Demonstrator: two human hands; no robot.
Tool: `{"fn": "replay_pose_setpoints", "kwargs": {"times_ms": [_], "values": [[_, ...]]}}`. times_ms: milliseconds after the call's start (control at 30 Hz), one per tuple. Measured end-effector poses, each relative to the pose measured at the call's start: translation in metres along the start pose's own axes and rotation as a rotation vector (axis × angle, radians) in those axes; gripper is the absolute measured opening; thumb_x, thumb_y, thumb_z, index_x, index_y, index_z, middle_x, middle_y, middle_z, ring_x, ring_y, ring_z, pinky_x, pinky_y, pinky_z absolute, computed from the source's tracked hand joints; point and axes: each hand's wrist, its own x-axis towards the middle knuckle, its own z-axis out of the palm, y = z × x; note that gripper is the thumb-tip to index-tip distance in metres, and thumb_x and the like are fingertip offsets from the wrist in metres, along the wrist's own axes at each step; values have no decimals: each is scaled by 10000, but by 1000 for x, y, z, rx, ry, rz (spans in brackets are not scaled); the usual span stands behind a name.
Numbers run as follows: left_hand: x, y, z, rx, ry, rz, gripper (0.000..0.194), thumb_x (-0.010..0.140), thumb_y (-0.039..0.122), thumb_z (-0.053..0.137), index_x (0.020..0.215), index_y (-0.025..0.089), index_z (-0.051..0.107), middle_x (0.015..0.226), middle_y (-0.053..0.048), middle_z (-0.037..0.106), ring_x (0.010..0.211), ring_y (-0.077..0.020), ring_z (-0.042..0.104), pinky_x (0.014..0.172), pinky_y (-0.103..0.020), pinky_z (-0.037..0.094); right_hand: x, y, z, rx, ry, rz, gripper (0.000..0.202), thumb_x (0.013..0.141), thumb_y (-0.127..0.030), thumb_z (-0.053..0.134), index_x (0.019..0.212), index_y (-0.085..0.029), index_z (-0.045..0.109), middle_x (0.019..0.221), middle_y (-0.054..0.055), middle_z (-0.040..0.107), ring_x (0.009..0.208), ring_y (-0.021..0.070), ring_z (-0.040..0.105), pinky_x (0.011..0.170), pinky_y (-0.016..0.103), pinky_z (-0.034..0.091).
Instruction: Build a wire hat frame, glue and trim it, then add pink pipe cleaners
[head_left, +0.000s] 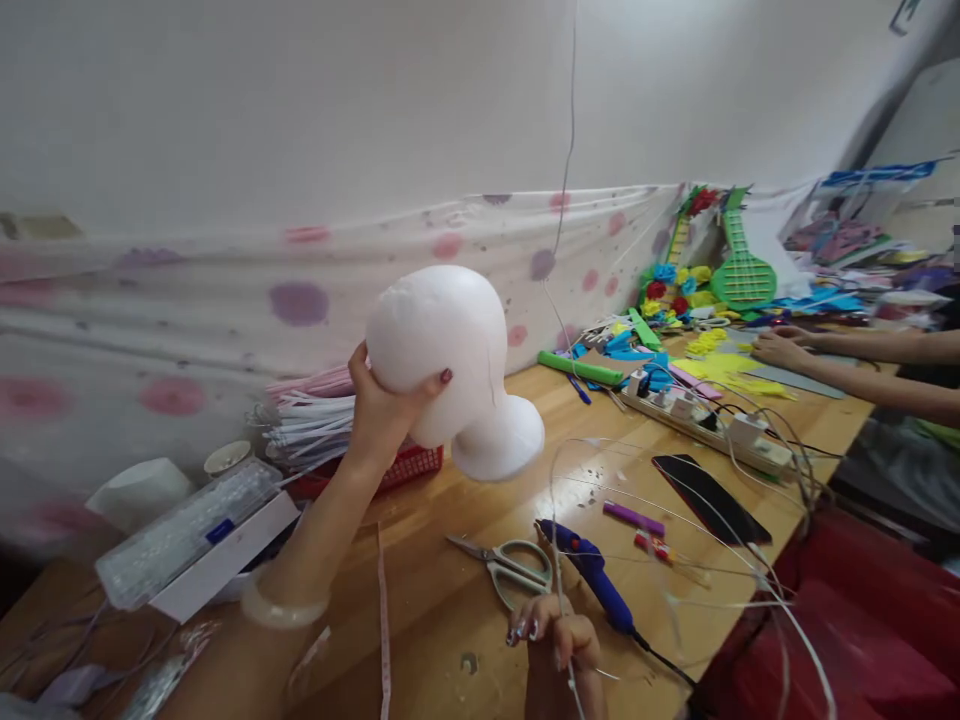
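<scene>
So the left hand (pixel 386 400) is holding a white foam head (pixel 450 360) up in the air over the table (pixel 450 600), fingers wrapped around the back of the skull part, thumb on the near side. The head is tipping sideways, its flared base pointing down and to the right, not touching anything.

Foam like that is looking super light to me, one hand is carrying it no problem. Probably stiff-ish but dents easily, so nails digging in could be marking it. The surface is looking matte, not slippery. The neck would be the narrower spot to grab, though the round part is working fine here.

The right hand (pixel 559 635) is pinching thin wire (pixel 675 500) down near the table edge, fingers closed on it. The wire is looping out in big springy curves over the table, so it's likely floppy and wanting to whip around.

Lying just beyond that hand: scissors (pixel 510 565) and a blue glue gun (pixel 592 580). Another person's hands (pixel 780 350) are working on yellow paper at the far right.
</scene>
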Motion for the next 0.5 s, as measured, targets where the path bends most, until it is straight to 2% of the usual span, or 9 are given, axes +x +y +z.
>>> {"fn": "replay_pose_setpoints", "kwargs": {"times_ms": [133, 233, 300, 400, 500], "values": [[25, -8, 54, 97, -108, 18, 1020, 602, 421, 896, 1342, 221, 223, 1429, -178, 476, 1269, -270, 549, 1008, -381, 526, -13, 12, -14, -64, -6, 98, 426, 849, -516, 670, 604, -216, 494, 662, -19, 543, 599, 146, 555, 588, 272, 490], [39, -23, 92, 186, -135, 53, 1033, 550, 345, 934, 1314, 234, 247, 1457, -152, 451, 1326, -255, 501, 1074, -360, 471, -14, 26, -20, -118, -84, 170, 515, 880, -574, 605, 564, -205, 435, 644, -17, 524, 568, 140, 559, 573, 275, 483], [47, -36, 115, 253, -147, 65, 1024, 524, 318, 947, 1296, 241, 279, 1463, -147, 439, 1360, -273, 466, 1117, -388, 425, -11, 36, -21, -143, -120, 182, 575, 867, -638, 582, 535, -204, 402, 615, -12, 505, 535, 140, 550, 530, 273, 466], [58, -55, 142, 366, -169, 68, 998, 535, 337, 942, 1293, 239, 300, 1443, -156, 452, 1360, -304, 463, 1131, -439, 395, -4, 48, -20, -166, -149, 169, 670, 808, -750, 566, 470, -214, 347, 527, -14, 438, 443, 129, 488, 420, 248, 390], [64, -73, 160, 480, -193, 62, 1021, 520, 355, 944, 1302, 235, 299, 1408, -164, 483, 1338, -329, 483, 1123, -477, 385, -3, 53, -17, -207, -157, 164, 699, 809, -829, 446, 457, -232, 355, 478, -20, 388, 396, 125, 441, 365, 241, 350]]}}
